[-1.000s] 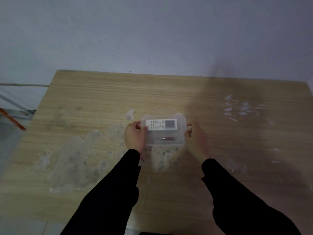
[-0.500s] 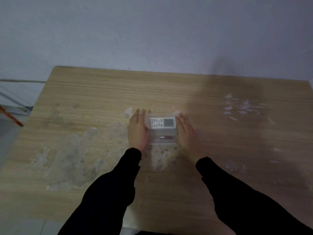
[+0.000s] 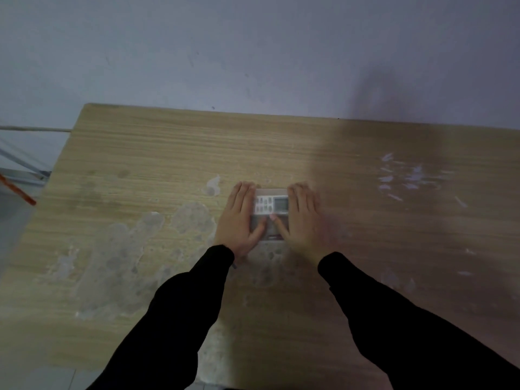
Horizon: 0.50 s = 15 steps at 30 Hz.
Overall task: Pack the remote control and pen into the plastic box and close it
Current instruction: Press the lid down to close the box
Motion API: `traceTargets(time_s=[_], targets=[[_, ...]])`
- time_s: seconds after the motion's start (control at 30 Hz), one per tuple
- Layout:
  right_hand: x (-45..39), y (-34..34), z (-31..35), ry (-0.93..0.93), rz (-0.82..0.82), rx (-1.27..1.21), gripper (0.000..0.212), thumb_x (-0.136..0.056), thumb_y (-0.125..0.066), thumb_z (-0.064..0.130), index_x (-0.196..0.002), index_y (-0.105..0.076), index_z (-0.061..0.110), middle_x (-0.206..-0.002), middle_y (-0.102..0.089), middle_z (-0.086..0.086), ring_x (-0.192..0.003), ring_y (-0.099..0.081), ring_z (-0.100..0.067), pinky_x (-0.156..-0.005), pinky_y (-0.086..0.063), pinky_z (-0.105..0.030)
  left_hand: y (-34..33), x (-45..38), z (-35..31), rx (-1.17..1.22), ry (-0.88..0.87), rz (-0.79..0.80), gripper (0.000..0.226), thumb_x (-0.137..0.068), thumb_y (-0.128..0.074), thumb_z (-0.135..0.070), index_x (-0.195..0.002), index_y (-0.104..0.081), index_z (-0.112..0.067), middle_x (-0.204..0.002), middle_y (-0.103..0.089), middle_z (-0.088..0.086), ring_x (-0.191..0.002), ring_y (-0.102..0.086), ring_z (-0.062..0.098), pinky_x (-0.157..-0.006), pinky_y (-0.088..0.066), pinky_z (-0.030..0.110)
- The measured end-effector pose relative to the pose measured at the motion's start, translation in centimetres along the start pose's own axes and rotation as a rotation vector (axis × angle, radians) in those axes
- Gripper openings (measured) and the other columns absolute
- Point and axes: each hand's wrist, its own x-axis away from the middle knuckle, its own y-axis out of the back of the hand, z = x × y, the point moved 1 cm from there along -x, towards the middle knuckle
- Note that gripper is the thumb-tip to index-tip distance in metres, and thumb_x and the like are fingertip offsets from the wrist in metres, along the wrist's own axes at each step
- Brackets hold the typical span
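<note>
A clear plastic box (image 3: pixel 270 227) with its lid on sits at the middle of the wooden table (image 3: pixel 168 153). Through the lid I see the white remote control (image 3: pixel 271 204) lying crosswise in the far half, and a short stretch of the dark red pen (image 3: pixel 274 237) near the front edge. My left hand (image 3: pixel 239 218) lies flat over the box's left side. Over the right side lies my right hand (image 3: pixel 302 218), also flat. Both thumbs point inward and meet on the lid's middle. Neither hand grips anything.
Pale scraped patches (image 3: pixel 135 249) cover the table left of the box, and white flecks (image 3: pixel 405 178) mark its right side. A grey wall (image 3: pixel 253 52) stands behind the table. An orange rod (image 3: pixel 17 190) and metal bars show past the left edge.
My hands let go of the box's two ends and moved on top of the lid, palms flat. The thumbs then slid inward until they met. The box stayed in place.
</note>
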Motion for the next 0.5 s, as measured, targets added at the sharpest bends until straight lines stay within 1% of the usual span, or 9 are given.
traceTargets(time_s=[0.07,0.1,0.2,0.27,0.33,0.37,0.4,0.43,0.5], targets=[[0.1,-0.5,-0.4,0.089,0.016,0.018,0.075,-0.091,-0.018,0.061,-0.142,-0.031,0.007,-0.150,-0.036,-0.019,-0.143,-0.025,-0.033,-0.118,-0.017,-0.056,0.0,0.0,-0.1,0.076,0.020,-0.012,0.071,-0.086,-0.040,-0.048,-0.144,-0.025,-0.010,-0.153,-0.031,0.009,-0.146,-0.013,0.021,-0.121,-0.009,0.030],[0.1,-0.6,-0.6,0.116,0.021,0.031,0.075,-0.091,-0.017,0.062,-0.142,-0.032,0.009,-0.150,-0.036,-0.018,-0.143,-0.026,-0.033,-0.117,-0.021,-0.056,0.1,0.0,-0.1,0.077,0.018,-0.019,0.070,-0.086,-0.041,-0.048,-0.144,-0.026,-0.011,-0.153,-0.032,0.009,-0.146,-0.014,0.021,-0.121,-0.010,0.031],[-0.2,-0.2,-0.7,0.117,-0.006,0.020,0.072,-0.089,-0.030,0.061,-0.140,-0.037,0.011,-0.146,-0.044,-0.015,-0.139,-0.034,-0.031,-0.117,-0.023,-0.051,0.1,-0.4,0.1,-0.016,-0.005,-0.004,0.072,-0.084,-0.041,-0.051,-0.141,-0.030,-0.007,-0.148,-0.038,0.013,-0.141,-0.025,0.028,-0.119,-0.019,0.039],[-0.3,-0.4,-0.8,0.126,-0.021,0.025,0.070,-0.085,-0.039,0.058,-0.138,-0.039,0.012,-0.141,-0.048,-0.015,-0.135,-0.038,-0.032,-0.116,-0.023,-0.050,0.2,-1.0,-0.3,-0.083,-0.004,0.022,0.073,-0.080,-0.040,-0.053,-0.134,-0.037,-0.003,-0.137,-0.047,0.017,-0.129,-0.038,0.035,-0.113,-0.029,0.043],[-0.5,-0.6,-0.9,0.126,-0.019,0.054,0.071,-0.080,-0.042,0.056,-0.137,-0.040,0.013,-0.138,-0.049,-0.017,-0.131,-0.040,-0.035,-0.115,-0.021,-0.049,0.2,-1.8,-0.7,-0.112,0.004,0.030,0.068,-0.080,-0.037,-0.051,-0.128,-0.041,-0.002,-0.128,-0.051,0.018,-0.120,-0.044,0.037,-0.107,-0.032,0.043],[-0.7,-0.6,-0.9,0.124,-0.017,0.068,0.072,-0.079,-0.042,0.056,-0.137,-0.040,0.015,-0.137,-0.050,-0.018,-0.130,-0.041,-0.036,-0.113,-0.021,-0.048,0.1,-1.9,-0.8,-0.133,0.002,0.031,0.066,-0.083,-0.035,-0.051,-0.129,-0.041,-0.004,-0.130,-0.050,0.019,-0.123,-0.042,0.038,-0.109,-0.031,0.044],[-0.9,-0.7,-0.9,0.123,-0.019,0.073,0.071,-0.078,-0.041,0.057,-0.136,-0.040,0.016,-0.136,-0.050,-0.019,-0.128,-0.042,-0.037,-0.110,-0.021,-0.048,-0.1,-1.9,-0.9,-0.170,-0.010,0.038,0.064,-0.086,-0.033,-0.051,-0.133,-0.038,-0.007,-0.137,-0.046,0.020,-0.131,-0.037,0.038,-0.113,-0.028,0.046],[-1.1,-0.6,-0.9,0.119,-0.023,0.068,0.070,-0.078,-0.040,0.058,-0.135,-0.041,0.017,-0.135,-0.051,-0.020,-0.126,-0.043,-0.037,-0.108,-0.023,-0.048,-0.4,-1.7,-0.8,-0.207,-0.028,0.048,0.063,-0.089,-0.031,-0.051,-0.139,-0.033,-0.012,-0.146,-0.039,0.018,-0.139,-0.029,0.036,-0.117,-0.022,0.049],[-1.3,-0.4,-0.9,0.107,-0.033,0.062,0.068,-0.078,-0.039,0.057,-0.134,-0.042,0.019,-0.135,-0.051,-0.018,-0.125,-0.043,-0.037,-0.106,-0.028,-0.048,-0.9,-1.7,-0.6,-0.224,-0.055,0.046,0.061,-0.092,-0.028,-0.052,-0.144,-0.025,-0.021,-0.155,-0.028,0.013,-0.146,-0.016,0.029,-0.120,-0.013,0.050]])
